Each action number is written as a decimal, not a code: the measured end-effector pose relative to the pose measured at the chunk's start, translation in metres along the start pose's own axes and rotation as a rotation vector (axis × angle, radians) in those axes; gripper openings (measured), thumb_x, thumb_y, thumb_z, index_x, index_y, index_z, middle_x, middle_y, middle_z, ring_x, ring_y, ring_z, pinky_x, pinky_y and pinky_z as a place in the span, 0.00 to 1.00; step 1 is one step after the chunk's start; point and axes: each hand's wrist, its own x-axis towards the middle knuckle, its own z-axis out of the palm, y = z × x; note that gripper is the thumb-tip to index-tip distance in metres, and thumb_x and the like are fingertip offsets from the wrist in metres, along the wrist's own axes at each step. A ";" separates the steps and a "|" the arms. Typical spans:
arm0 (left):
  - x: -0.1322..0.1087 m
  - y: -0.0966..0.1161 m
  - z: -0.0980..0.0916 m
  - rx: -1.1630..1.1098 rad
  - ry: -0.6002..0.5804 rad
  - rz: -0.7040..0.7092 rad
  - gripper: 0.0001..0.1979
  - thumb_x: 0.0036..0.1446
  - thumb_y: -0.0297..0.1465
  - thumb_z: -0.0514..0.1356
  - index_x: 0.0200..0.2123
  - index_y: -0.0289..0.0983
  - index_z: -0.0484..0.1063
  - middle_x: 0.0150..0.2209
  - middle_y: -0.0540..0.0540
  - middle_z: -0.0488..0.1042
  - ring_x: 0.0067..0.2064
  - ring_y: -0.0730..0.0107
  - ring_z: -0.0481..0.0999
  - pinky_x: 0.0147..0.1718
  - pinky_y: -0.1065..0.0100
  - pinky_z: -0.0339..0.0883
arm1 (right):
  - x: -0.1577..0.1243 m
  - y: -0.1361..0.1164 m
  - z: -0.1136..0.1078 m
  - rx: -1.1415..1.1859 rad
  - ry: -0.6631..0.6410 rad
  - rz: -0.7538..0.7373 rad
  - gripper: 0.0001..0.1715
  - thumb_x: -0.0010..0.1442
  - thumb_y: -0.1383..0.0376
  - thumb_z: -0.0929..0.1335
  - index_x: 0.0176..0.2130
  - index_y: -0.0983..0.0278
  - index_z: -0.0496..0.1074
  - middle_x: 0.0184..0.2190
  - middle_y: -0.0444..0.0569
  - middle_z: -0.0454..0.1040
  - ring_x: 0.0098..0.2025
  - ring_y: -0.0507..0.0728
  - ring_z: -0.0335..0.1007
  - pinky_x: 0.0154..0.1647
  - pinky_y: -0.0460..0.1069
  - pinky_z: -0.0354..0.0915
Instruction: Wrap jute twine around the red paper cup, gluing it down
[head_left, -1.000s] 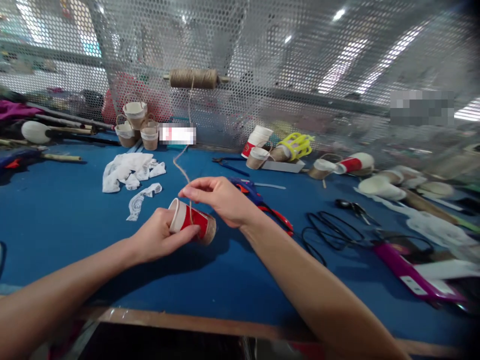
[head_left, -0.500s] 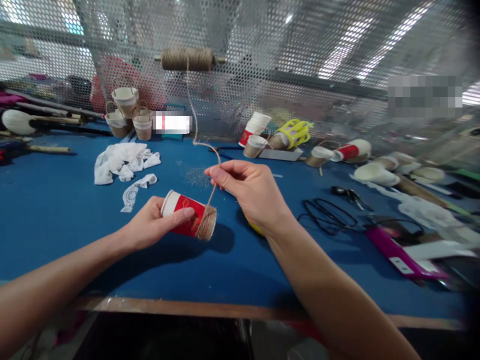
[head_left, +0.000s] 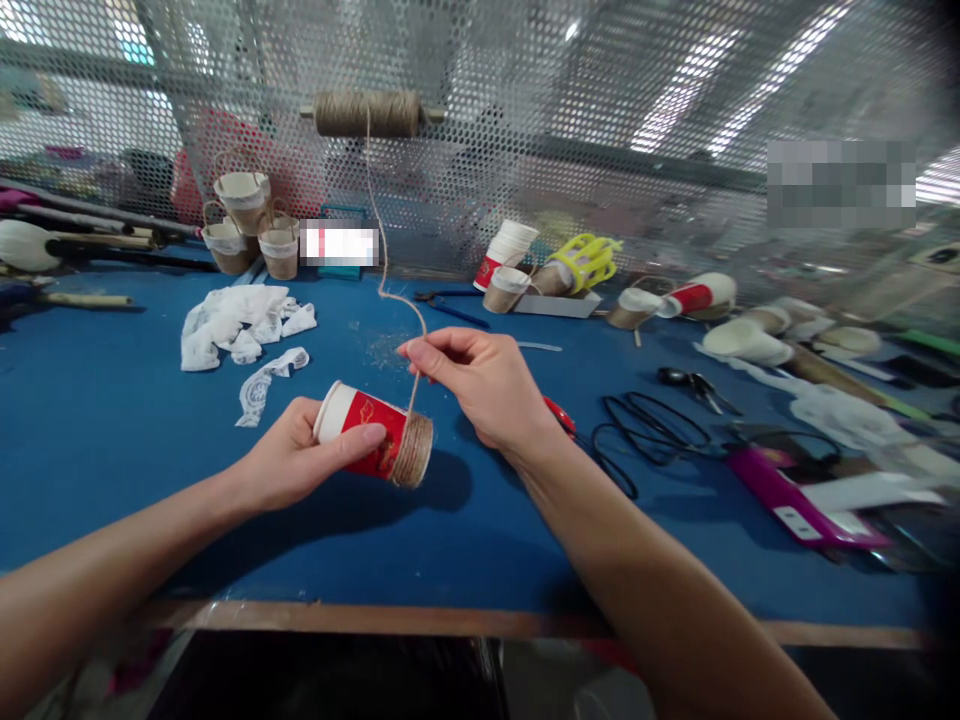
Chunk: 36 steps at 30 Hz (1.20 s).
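My left hand (head_left: pixel 300 452) is closed around a red and white paper cup (head_left: pixel 369 415), thumb on its red side. The cup lies tilted in the air, its base end pointing right. Several turns of brown jute twine (head_left: pixel 415 448) wrap that base end. With thumb and fingertips, my right hand (head_left: pixel 476 378) pinches the twine just above the cup. From there the strand runs slackly up to a spool of twine (head_left: pixel 367 114) on a rod at the mesh panel.
White lace (head_left: pixel 236 318) lies at left, behind it twine-covered cups (head_left: pixel 279 250) with handles. Stacked paper cups (head_left: pixel 514 245) and pliers (head_left: pixel 454 300) are at the back. A black cable (head_left: pixel 652 430), keys (head_left: pixel 697 385) and a purple box (head_left: pixel 802 500) lie at right.
My right hand has moved slightly left and down with the twine. The strand now meets the cup more upright, and the wound band looks turned a little. The whole view has shifted slightly.
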 end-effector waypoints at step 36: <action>0.000 -0.008 -0.003 -0.233 0.103 0.002 0.08 0.45 0.33 0.64 0.21 0.34 0.76 0.20 0.50 0.75 0.21 0.79 0.68 0.22 0.78 0.65 | -0.002 0.029 0.009 -0.011 -0.153 0.176 0.13 0.47 0.57 0.70 0.27 0.66 0.74 0.23 0.44 0.71 0.25 0.49 0.62 0.29 0.46 0.58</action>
